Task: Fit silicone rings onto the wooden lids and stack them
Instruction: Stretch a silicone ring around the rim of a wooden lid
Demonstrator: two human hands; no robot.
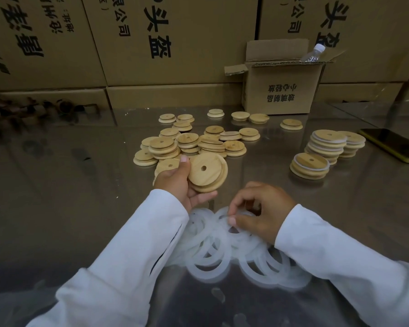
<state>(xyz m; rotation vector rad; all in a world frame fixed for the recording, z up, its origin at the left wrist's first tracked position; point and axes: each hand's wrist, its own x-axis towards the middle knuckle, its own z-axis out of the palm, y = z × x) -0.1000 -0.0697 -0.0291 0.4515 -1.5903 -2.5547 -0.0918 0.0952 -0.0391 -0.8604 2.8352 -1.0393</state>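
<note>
Holding a bare wooden lid (207,173) in my left grip (177,185), I pinch one silicone ring (222,214) from the pile (210,256) on the desk (57,208) with my right grip (262,208) — I should lift it singly, then seat it evenly.

An open carton (279,90) holds a bottle (313,54); phone (394,143) nearby.

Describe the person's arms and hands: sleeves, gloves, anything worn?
Both arms wear long white sleeves down to the wrists: left sleeve, right sleeve. The fabric looks smooth and plain, with no print or logo visible. The left sleeve has a narrow dark slit along the forearm. The left hand and right hand are bare: no gloves, and no jewellery or watch visible.
</note>
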